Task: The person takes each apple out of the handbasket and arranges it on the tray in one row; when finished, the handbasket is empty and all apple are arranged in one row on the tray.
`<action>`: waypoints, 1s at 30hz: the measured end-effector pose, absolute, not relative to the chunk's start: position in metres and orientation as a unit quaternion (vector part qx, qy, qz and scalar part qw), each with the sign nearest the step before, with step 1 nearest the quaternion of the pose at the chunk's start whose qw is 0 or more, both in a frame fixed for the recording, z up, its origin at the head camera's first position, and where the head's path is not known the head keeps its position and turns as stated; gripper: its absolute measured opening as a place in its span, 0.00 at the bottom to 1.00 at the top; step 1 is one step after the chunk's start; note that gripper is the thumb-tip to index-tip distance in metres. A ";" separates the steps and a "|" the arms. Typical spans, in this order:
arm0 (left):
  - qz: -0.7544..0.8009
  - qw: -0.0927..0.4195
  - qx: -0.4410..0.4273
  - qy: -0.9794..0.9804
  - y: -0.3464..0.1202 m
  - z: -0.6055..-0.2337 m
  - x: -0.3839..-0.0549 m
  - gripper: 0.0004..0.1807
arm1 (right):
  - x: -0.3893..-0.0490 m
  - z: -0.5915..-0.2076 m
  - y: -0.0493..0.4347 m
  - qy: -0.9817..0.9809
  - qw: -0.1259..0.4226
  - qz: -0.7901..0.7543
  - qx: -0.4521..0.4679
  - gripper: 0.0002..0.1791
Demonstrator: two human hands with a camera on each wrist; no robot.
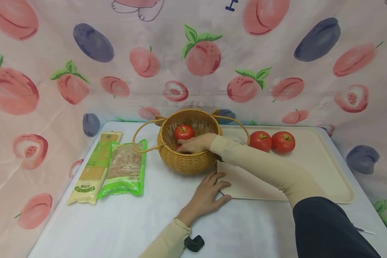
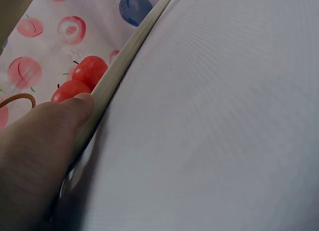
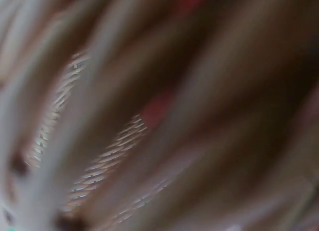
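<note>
A tan wicker basket [image 1: 188, 163] with looped handles stands at the table's middle, a red apple [image 1: 184, 132] inside it. My right hand [image 1: 198, 143] reaches over the basket's rim. Red shows at its fingertips, seemingly another apple [image 1: 178, 147]; the fingers' hold is mostly hidden. In the right wrist view, blurred strands and the basket's weave [image 3: 107, 164] cover nearly everything. My left hand [image 1: 206, 195] rests with spread fingers at the left edge of a cream tray [image 1: 309, 179]. In the left wrist view its thumb [image 2: 79, 109] lies on the tray's rim.
Two red apples, a left one [image 1: 260, 141] and a right one [image 1: 283, 142], sit side by side on the tray. Left of the basket lie a yellow-green packet [image 1: 91, 172] and a green-edged clear packet [image 1: 125, 166]. Fruit-printed cloth [image 1: 196, 86] hangs behind the table.
</note>
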State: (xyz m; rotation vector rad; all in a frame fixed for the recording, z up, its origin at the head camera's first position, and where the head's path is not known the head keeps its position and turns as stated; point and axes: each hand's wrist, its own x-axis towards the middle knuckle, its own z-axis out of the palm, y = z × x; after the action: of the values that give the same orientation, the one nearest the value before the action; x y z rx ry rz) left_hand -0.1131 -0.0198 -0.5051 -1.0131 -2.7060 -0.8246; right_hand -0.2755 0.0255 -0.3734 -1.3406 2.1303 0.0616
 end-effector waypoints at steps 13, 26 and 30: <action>-0.277 0.066 -0.336 -0.898 -0.020 -0.505 -0.113 0.20 | -0.278 -0.369 0.030 0.819 0.311 -0.024 -0.482 0.30; -0.287 0.070 -0.336 -0.894 -0.018 -0.503 -0.114 0.20 | -0.283 -0.350 0.058 0.845 0.258 -0.097 -0.458 0.26; -0.288 0.072 -0.336 -0.894 -0.018 -0.505 -0.114 0.20 | -0.281 -0.348 0.068 0.844 0.232 -0.133 -0.464 0.26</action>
State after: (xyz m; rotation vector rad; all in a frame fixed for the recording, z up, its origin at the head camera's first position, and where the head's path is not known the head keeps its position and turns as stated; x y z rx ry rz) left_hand -0.1137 -0.0182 -0.5046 -1.0095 -2.6870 -0.8649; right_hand -0.2815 0.0680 -0.3477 -1.2766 2.3205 -0.3669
